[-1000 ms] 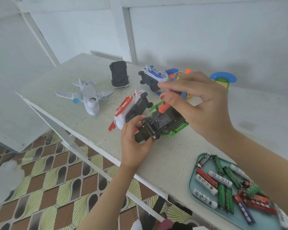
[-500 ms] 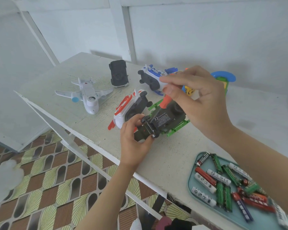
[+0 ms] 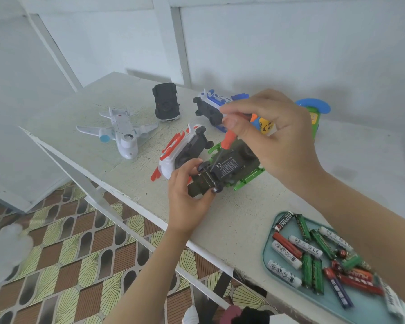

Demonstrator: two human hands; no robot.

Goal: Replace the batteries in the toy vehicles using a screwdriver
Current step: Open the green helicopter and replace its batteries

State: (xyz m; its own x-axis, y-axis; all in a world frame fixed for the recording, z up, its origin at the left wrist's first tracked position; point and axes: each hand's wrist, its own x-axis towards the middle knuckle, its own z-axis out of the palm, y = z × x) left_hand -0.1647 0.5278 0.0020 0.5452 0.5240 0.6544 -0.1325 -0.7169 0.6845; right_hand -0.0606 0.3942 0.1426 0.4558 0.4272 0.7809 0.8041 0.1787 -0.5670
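White walls and a white table [image 3: 290,199] fill the view, with patterned floor tiles [image 3: 56,265] seen below the near edge. Spare toys are spread over the far half, most apparently laid underside up so that the covers can be reached: a white plane [image 3: 121,133], a black car [image 3: 166,102], a blue-and-white toy [image 3: 209,106], and a white-and-red toy [image 3: 185,150] just left of the work.

Near the middle of the table the green toy vehicle [image 3: 234,167] is turned underside up, its dark labelled cover facing the camera. Its near end is gripped by the left hand [image 3: 187,199], fingers and thumb curled round it, evidently to stop it twisting under the tool. The screwdriver [image 3: 228,140] is pinched at the top of its orange handle by the fingertips of the right hand [image 3: 281,136]; it is held slanting, with the tip set at the near-left corner of the cover, where a screw is judged to sit, though none can be made out. Loosening the cover is taken to be the step in hand.

At the near right a pale teal tray [image 3: 288,293] lies within reach of the right arm. Loose batteries [image 3: 313,253] are heaped in it, green, red and white mixed; whether they are fresh or used cannot be told.
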